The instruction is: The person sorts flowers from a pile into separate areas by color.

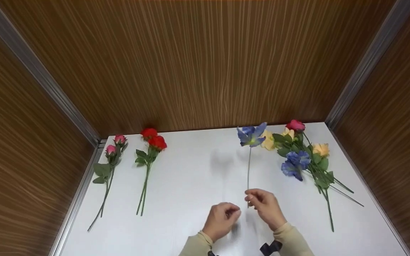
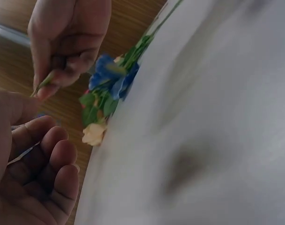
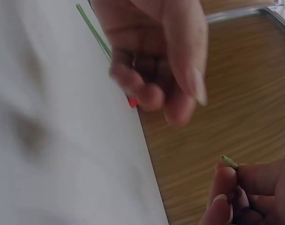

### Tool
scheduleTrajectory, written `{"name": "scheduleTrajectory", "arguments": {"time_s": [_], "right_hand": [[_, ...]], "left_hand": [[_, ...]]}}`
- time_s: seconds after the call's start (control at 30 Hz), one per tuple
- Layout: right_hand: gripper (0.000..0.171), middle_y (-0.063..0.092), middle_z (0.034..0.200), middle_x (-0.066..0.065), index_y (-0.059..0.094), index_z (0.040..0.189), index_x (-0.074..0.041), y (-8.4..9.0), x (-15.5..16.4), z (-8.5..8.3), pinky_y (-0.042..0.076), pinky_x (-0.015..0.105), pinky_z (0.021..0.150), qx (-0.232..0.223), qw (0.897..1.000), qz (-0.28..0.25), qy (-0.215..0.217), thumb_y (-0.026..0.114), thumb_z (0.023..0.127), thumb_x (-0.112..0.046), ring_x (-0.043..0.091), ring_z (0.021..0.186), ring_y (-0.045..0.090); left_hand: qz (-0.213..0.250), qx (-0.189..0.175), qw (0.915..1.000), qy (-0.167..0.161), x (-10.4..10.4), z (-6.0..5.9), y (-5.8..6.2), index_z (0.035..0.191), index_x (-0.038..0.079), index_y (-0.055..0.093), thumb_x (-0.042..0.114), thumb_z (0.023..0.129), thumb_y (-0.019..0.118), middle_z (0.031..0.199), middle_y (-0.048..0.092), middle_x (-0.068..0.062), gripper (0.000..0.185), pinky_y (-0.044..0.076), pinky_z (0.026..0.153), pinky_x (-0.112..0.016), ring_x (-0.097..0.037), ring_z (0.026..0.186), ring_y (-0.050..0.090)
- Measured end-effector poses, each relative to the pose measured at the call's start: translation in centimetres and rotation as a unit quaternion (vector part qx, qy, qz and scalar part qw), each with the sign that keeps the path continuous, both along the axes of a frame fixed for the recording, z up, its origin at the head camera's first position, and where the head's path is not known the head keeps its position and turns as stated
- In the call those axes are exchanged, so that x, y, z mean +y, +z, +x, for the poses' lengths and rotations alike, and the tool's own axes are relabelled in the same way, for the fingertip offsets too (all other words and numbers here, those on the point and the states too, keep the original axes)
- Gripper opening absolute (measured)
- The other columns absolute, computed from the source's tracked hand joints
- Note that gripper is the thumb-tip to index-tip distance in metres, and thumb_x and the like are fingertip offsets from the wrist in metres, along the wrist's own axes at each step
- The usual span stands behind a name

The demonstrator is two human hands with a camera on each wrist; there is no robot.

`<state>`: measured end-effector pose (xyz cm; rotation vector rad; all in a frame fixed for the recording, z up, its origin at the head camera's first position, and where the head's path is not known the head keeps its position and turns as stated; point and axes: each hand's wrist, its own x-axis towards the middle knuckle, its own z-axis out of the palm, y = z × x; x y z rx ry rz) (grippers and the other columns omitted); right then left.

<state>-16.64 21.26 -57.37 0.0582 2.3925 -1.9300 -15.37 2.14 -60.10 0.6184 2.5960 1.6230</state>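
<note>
No legible text, label, brand, number or sign in the head view, the left wrist view or the right wrist view.

On the table, buds are laid far left, roses right of them, a bunch at right. Between roses and bunch, a flower is held by the right hand, right of the left hand; whether the flower touches the bunch cannot be told.
</note>
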Motion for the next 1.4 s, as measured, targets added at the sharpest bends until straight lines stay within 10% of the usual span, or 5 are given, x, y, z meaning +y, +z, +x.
{"name": "scheduleTrajectory", "arguments": {"time_s": [0.17,0.67,0.9,1.07,1.4], "right_hand": [[0.016,0.067,0.086,0.009,0.067,0.103,0.002,-0.6,-1.7,0.4,0.049,0.023,0.063,0.015,0.999,0.006,0.035,0.062,0.094,-0.010,0.014,0.074,0.061],[0.011,0.069,0.081,0.001,0.071,0.096,-0.003,-2.0,-3.0,0.3,0.053,0.023,0.062,0.077,0.994,0.080,0.005,0.069,0.089,-0.011,0.010,0.069,0.063],[0.011,0.071,0.084,0.002,0.073,0.098,-0.006,-2.0,4.8,1.2,0.051,0.027,0.069,0.113,0.961,0.226,-0.114,0.068,0.089,-0.011,0.013,0.074,0.063],[0.019,0.071,0.089,0.008,0.071,0.104,-0.006,-2.5,12.6,2.3,0.047,0.035,0.072,0.048,0.928,0.307,-0.206,0.066,0.090,-0.018,0.020,0.079,0.063],[0.048,0.059,0.107,0.023,0.055,0.122,0.004,-4.0,20.0,2.7,0.043,0.044,0.074,-0.111,0.918,0.308,-0.224,0.059,0.092,-0.033,0.036,0.095,0.057]], "left_hand": [[0.000,-0.019,0.9998,-0.006,0.8,0.5,0.0,0.086,0.018,0.071,0.021,0.090,0.067,0.074,0.059,0.017,0.007,0.046,0.061,-0.018,0.002,0.066,0.052],[-0.006,0.024,0.9906,0.134,0.9,-0.2,-0.3,0.080,0.013,0.069,0.008,0.084,0.072,0.069,0.060,0.013,0.007,0.045,0.056,-0.019,0.002,0.060,0.051],[-0.009,0.040,0.9810,0.189,-2.0,-2.6,-1.4,0.080,0.010,0.068,0.005,0.086,0.070,0.069,0.061,0.008,0.009,0.048,0.057,-0.024,-0.004,0.062,0.055],[-0.024,0.047,0.9647,0.258,-5.4,-5.5,-3.2,0.076,0.008,0.067,0.001,0.084,0.069,0.067,0.062,0.002,0.011,0.049,0.059,-0.029,-0.012,0.062,0.058],[-0.081,-0.015,0.9472,0.310,-9.1,-8.4,-6.6,0.090,0.002,0.070,0.007,0.086,0.069,0.081,0.068,-0.007,0.007,0.053,0.070,-0.038,-0.022,0.076,0.066]]}}
